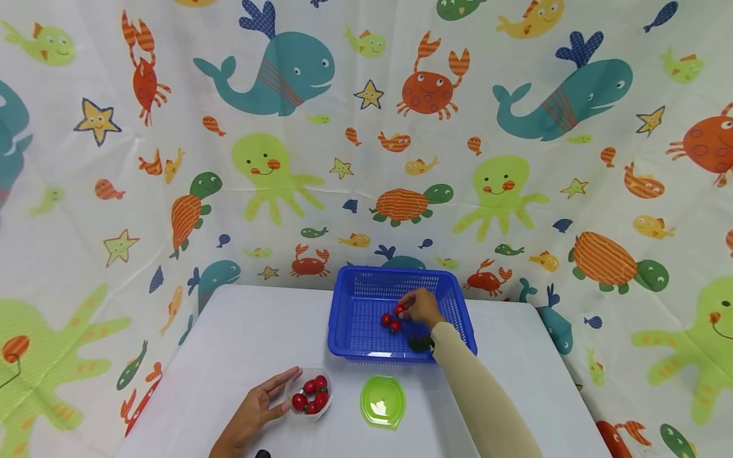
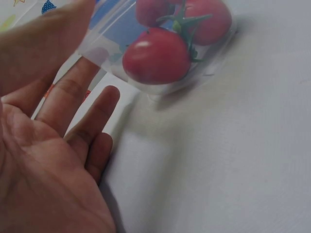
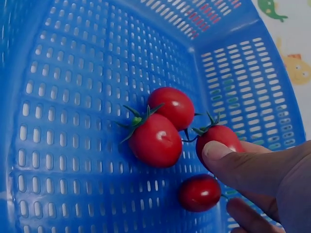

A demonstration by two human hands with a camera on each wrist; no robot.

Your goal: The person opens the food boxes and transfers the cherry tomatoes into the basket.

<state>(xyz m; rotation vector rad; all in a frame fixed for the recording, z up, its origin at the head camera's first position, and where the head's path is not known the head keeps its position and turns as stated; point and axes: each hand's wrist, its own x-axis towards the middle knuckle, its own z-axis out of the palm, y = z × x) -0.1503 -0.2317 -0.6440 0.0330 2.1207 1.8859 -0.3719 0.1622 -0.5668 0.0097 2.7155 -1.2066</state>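
Right-hand fingers pinch — and partly hide — a tomato.

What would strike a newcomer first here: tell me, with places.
The sea-animal backdrop likely grabs the eye first, filling the view behind the white table. Next comes the blue basket at the table's far side, where the right grip pinches a red tomato. Nearer, the left grip holds a clear container of tomatoes, with a green lid to its right.
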